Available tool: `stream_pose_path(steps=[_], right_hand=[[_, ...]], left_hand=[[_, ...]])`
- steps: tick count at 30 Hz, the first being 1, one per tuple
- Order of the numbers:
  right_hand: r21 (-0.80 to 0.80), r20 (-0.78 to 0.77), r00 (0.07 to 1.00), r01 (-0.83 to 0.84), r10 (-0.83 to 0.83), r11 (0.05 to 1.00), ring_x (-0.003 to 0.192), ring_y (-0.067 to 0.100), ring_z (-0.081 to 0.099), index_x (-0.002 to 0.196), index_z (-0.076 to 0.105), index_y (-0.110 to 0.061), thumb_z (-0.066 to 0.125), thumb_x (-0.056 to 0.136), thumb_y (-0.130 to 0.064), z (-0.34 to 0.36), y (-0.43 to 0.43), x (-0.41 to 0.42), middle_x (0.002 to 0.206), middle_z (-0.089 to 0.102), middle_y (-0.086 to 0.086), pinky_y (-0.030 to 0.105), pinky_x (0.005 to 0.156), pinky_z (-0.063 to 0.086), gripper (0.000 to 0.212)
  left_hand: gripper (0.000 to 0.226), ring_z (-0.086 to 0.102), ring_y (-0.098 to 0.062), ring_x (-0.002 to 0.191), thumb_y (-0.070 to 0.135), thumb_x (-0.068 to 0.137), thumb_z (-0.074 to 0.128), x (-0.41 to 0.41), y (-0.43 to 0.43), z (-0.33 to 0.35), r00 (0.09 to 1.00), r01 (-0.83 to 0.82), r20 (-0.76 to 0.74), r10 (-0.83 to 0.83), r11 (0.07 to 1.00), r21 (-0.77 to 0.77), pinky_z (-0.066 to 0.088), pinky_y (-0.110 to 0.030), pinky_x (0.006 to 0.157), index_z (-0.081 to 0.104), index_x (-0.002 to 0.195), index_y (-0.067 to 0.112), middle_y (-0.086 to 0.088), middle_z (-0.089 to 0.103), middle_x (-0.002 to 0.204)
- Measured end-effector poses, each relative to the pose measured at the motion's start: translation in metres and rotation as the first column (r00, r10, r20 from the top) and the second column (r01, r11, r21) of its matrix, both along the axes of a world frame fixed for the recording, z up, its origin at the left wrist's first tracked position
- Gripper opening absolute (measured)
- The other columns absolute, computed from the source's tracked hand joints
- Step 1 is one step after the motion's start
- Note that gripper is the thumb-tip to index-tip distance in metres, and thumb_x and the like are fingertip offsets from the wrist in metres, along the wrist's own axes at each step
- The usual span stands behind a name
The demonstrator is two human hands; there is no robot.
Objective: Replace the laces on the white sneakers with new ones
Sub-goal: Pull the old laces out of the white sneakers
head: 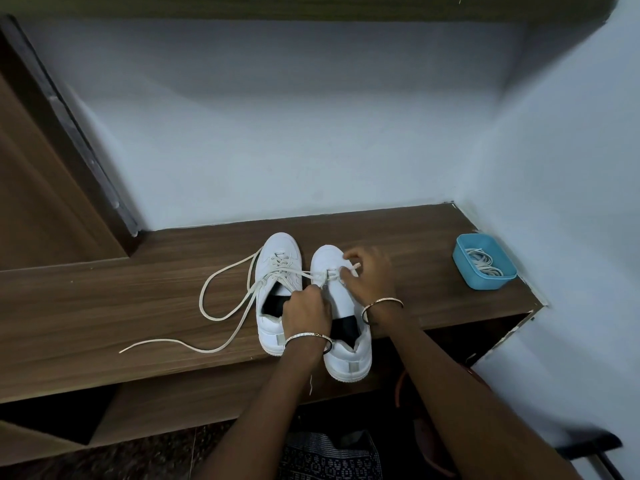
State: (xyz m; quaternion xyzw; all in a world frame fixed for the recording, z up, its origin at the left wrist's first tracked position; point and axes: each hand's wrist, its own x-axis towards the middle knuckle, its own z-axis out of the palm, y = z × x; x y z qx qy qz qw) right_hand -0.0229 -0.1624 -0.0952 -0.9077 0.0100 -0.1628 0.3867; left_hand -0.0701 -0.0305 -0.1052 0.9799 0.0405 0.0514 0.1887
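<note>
Now, over the right sneaker (349,362) on the desk (104,306), the left hand (306,311) pinches the soft, floppy lace (306,273) beside its eyelets, the right hand (369,275) pinches the lace's stiffer tip, probably the surest grip, with a blue tub (493,283) farther right.

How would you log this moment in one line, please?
step: lacing right sneaker | left hand: grips lace | right hand: pinches lace tip | left sneaker: laced, untied | blue tub: spare laces
</note>
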Motion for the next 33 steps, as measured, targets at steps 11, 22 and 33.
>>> stream_pose_path(steps=[11, 22, 33], right_hand=[[-0.189, -0.049, 0.992, 0.106, -0.117, 0.976, 0.100, 0.026, 0.059, 0.077, 0.071, -0.023, 0.058, 0.081, -0.028, 0.001, 0.010, 0.001, 0.099, 0.067, -0.003, 0.041, 0.082, 0.050, 0.015], [0.094, -0.211, 0.879, 0.454, -0.428, 0.886, 0.106, 0.034, 0.061, 0.095, 0.073, -0.020, 0.062, 0.081, -0.026, 0.005, -0.034, -0.003, 0.106, 0.070, 0.009, 0.041, 0.093, 0.049, 0.019], [-0.544, -0.119, 0.993, -0.057, -0.009, 0.837, 0.118, 0.020, 0.044, 0.097, 0.074, -0.025, 0.054, 0.095, -0.033, -0.001, 0.024, -0.009, 0.124, 0.059, -0.010, 0.039, 0.087, 0.029, 0.022]], left_hand=[[0.020, 0.064, -0.037, 0.099, 0.021, 0.098, 0.047, 0.000, 0.001, 0.001, 1.000, 0.011, -0.020, -0.011, 1.000, 0.022, 0.044, -0.038, 0.075, 0.061, 0.102, 0.008, -0.016, 0.069, 0.103], [0.020, 0.064, -0.036, 0.098, 0.022, 0.097, 0.048, -0.004, 0.001, 0.002, 1.000, 0.009, 0.008, -0.009, 1.000, -0.005, 0.044, -0.037, 0.074, 0.062, 0.101, 0.008, -0.015, 0.070, 0.101], [0.021, 0.064, -0.037, 0.100, 0.019, 0.098, 0.045, -0.002, 0.002, 0.003, 0.999, 0.008, -0.036, -0.007, 1.000, 0.027, 0.047, -0.039, 0.077, 0.062, 0.104, 0.008, -0.017, 0.069, 0.104]])
